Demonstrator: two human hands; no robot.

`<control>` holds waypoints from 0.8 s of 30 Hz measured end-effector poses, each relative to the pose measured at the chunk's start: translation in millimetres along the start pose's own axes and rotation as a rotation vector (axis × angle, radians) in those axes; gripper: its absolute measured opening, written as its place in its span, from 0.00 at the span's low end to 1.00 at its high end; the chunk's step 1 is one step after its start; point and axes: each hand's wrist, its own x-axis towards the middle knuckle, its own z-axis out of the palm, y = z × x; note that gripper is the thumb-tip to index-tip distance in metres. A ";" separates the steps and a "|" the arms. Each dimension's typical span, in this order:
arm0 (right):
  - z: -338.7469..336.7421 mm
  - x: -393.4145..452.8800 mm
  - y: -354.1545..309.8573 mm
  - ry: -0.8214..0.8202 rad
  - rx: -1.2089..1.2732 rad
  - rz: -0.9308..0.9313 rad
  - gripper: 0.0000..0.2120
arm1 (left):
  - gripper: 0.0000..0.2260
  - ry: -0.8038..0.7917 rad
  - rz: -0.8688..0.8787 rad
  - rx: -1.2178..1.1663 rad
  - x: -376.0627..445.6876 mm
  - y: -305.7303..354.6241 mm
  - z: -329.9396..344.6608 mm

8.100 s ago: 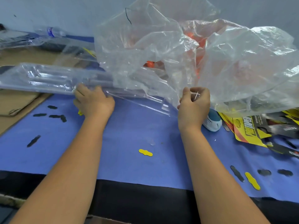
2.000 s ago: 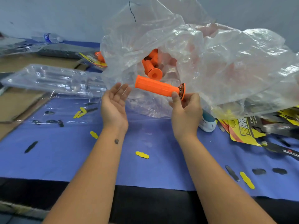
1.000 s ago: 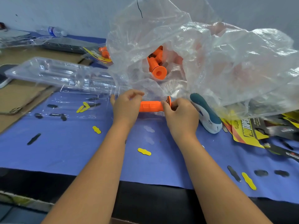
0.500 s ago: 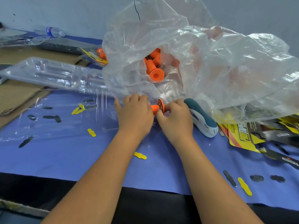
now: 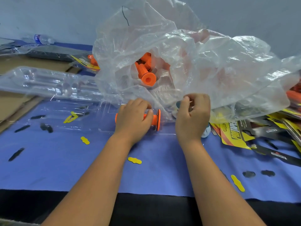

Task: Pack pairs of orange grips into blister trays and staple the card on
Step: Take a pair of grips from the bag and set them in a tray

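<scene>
An orange grip point(image 5: 155, 119) lies on its side in a clear blister tray point(image 5: 65, 124) on the blue cloth. My left hand point(image 5: 135, 116) covers its middle with fingers curled round it. My right hand point(image 5: 193, 115) hovers just right of the grip's flanged end, fingers curled and thumb against forefinger, at the lower edge of the big clear plastic bag point(image 5: 228, 70). I cannot make out whether it holds anything. More orange grips point(image 5: 146, 75) show through the bag's opening. The stapler point(image 5: 205, 132) is mostly hidden behind my right hand.
A stack of empty clear trays point(image 5: 40, 82) lies at the left on cardboard point(image 5: 9, 101). Printed yellow-black cards point(image 5: 232, 132) pile up at the right. A packed pair point(image 5: 86, 62) and a water bottle point(image 5: 40, 39) lie at the back. Small yellow and black cut-outs dot the cloth.
My right hand has let go of the grip's flanged end and risen to the right toward the bag's edge. My left hand stays on the grip in the tray.
</scene>
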 end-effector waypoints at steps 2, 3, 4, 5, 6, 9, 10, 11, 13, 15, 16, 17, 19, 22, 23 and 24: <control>-7.9 10.1 1.9 0.185 0.018 0.002 0.10 | 0.10 -0.066 0.041 0.106 3.1 -0.1 0.0; -11.5 15.9 3.8 0.277 0.024 0.020 0.14 | 0.11 -0.109 0.044 0.154 5.1 0.5 -0.4; -15.2 21.6 7.9 0.369 0.021 0.058 0.17 | 0.12 -0.153 0.032 0.194 7.8 2.2 -1.0; -19.8 27.0 11.2 0.455 0.010 0.116 0.19 | 0.12 -0.192 0.007 0.228 10.7 5.1 -1.7; -24.6 31.8 13.8 0.526 0.001 0.182 0.21 | 0.11 -0.214 -0.024 0.261 13.9 9.5 -1.7; -32.2 41.6 15.6 0.591 0.144 0.304 0.18 | 0.05 -0.175 -0.094 0.326 22.6 29.2 2.1; -32.5 44.2 12.8 0.557 0.220 0.341 0.14 | 0.05 -0.144 -0.105 0.294 23.8 35.0 5.6; -31.8 48.2 10.6 0.497 0.257 0.378 0.10 | 0.05 -0.107 -0.113 0.238 23.8 39.1 9.7; -30.5 64.1 4.6 0.300 0.217 0.397 0.06 | 0.06 -0.015 -0.123 0.125 23.0 41.7 17.1; -29.0 90.3 -5.9 0.071 0.241 0.381 0.10 | 0.06 0.043 -0.124 0.078 24.1 40.6 21.6; -27.0 104.0 -11.8 -0.006 0.267 0.362 0.12 | 0.06 0.053 -0.123 0.062 25.4 39.9 23.1; -22.6 116.2 -19.0 -0.053 0.287 0.343 0.13 | 0.06 0.053 -0.122 0.053 26.4 40.2 24.2; -7.1 131.6 -29.0 -0.126 0.303 0.325 0.14 | 0.07 0.049 -0.118 0.068 28.9 42.0 26.4; 23.3 132.8 -29.0 -0.305 0.227 0.346 0.13 | 0.09 0.036 -0.136 0.097 31.8 44.4 28.9; 29.7 129.8 -25.2 -0.375 0.182 0.366 0.14 | 0.09 0.038 -0.147 0.091 32.7 44.3 28.8; 33.7 126.3 -20.9 -0.448 0.180 0.391 0.16 | 0.09 0.045 -0.153 0.085 33.0 44.3 28.4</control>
